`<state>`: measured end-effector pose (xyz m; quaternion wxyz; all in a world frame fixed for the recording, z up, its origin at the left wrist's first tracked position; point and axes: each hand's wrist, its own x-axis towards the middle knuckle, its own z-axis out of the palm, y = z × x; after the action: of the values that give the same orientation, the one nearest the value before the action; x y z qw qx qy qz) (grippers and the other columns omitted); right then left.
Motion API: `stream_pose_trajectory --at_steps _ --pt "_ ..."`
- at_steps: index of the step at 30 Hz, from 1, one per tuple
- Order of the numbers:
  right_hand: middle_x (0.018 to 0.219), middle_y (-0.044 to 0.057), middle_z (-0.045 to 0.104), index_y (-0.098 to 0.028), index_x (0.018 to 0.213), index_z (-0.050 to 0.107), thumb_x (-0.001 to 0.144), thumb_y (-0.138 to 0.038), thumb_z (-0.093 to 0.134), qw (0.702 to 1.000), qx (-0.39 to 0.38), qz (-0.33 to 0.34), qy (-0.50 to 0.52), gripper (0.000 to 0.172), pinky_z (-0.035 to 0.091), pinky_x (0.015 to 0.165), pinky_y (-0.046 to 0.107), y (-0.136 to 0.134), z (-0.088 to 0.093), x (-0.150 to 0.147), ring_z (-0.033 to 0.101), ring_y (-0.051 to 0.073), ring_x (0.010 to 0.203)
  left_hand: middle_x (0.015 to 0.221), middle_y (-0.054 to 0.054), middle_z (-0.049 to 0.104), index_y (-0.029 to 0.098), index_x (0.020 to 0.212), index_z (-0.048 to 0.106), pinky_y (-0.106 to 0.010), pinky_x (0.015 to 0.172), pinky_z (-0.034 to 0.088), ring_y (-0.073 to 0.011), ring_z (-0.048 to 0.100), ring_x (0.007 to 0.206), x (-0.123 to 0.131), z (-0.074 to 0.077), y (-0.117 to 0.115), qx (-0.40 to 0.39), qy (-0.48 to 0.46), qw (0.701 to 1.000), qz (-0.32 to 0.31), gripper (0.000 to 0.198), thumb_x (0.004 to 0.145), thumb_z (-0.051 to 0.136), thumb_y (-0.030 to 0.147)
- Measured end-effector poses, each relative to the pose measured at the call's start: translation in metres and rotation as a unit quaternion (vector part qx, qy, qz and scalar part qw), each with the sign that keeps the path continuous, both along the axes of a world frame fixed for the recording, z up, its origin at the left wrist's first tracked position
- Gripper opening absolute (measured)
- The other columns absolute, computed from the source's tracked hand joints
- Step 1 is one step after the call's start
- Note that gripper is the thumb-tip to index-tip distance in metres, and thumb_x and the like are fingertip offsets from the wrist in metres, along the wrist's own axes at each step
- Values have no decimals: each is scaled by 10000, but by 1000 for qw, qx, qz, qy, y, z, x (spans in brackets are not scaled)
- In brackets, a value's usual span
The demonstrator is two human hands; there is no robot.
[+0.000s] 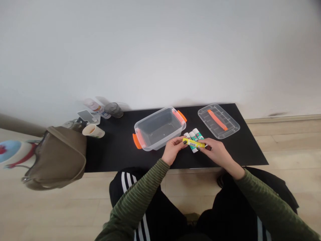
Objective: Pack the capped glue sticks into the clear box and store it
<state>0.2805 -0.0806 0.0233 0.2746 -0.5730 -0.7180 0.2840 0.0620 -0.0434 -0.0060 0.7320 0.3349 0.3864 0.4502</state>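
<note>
Between my two hands is a yellow tube (192,143) with a barcode label, lying nearly level. My left hand (173,149) pinches its left end, and my right hand (213,150) grips its right end with thumb and fingers. Just behind and below the tube, several white and green sticks (194,135) lie side by side on the black table (115,147), partly covered by it. To the left stands a clear plastic box (160,129) with orange latches, open at the top. Its clear lid (219,121) with an orange handle lies at the right.
At the table's left are a paper cup (93,131) with liquid, a dark glass (114,110), a spray can (96,107) and a white stand-like item (89,117). A brown bag (59,157) hangs over the left edge. A wall rises behind the table.
</note>
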Motion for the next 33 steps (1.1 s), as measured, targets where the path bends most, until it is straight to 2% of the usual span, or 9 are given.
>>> stream_pose_trajectory --at_steps 9,13,18,21,24,26,28,30,33 --pt "953 30 761 -223 1067 750 798 -334 665 994 -85 -23 71 303 528 706 286 -2 -4 -1 668 173 736 1074 -96 746 149 1013 737 -418 969 530 -230 692 991 -3 -1 -3 57 36 998 -15 407 679 845 354" --pt "901 31 760 -209 1054 751 745 -362 712 980 -159 13 120 346 532 707 295 -2 -8 -5 683 197 765 1103 -105 741 158 1024 732 -408 963 529 -242 694 1009 -4 8 -7 120 78 989 -33 382 706 820 350" --pt "800 22 726 -201 899 726 732 -365 709 958 -214 80 171 234 540 677 291 -5 -5 -24 675 191 745 1121 -116 731 177 1089 714 -397 924 549 -242 700 1001 -4 20 -21 221 147 963 -47 322 800 728 320" --pt "819 16 722 -205 905 706 739 -355 691 956 -210 89 184 224 542 700 286 -4 -3 -30 669 180 765 1157 -109 715 201 1125 699 -400 945 535 -233 681 1044 -14 32 -25 366 268 891 12 283 854 651 270" --pt "851 21 722 -201 918 699 738 -350 687 959 -201 75 187 234 538 726 292 -1 -5 -30 666 181 785 1196 -107 691 204 1144 675 -444 1032 470 -247 626 1148 -43 47 -14 486 393 769 133 291 861 612 231" --pt "851 25 718 -195 901 695 741 -353 682 963 -191 64 178 225 530 716 294 1 -7 -28 659 179 771 1250 -114 655 195 1156 654 -476 1095 401 -261 565 1236 -71 53 5 477 462 708 242 309 854 593 217" --pt "839 24 711 -191 893 694 746 -359 676 970 -175 61 155 224 513 679 285 2 -9 -27 642 171 739 1400 -136 544 188 1228 607 -474 1149 326 -274 461 1342 -103 53 29 394 522 683 325 407 822 608 215" --pt "825 19 703 -190 900 697 751 -359 667 977 -158 62 128 227 492 644 272 2 -10 -27 620 158 707 1456 -170 477 162 1241 587 -483 1178 265 -312 378 1400 -131 48 49 274 542 708 359 524 729 683 218" --pt "808 8 692 -194 900 699 761 -350 652 984 -133 65 99 214 465 612 259 1 -7 -30 584 138 659 1225 -172 639 138 1102 645 -493 1092 383 -329 538 1252 -156 36 62 97 431 839 318 449 685 715 289"
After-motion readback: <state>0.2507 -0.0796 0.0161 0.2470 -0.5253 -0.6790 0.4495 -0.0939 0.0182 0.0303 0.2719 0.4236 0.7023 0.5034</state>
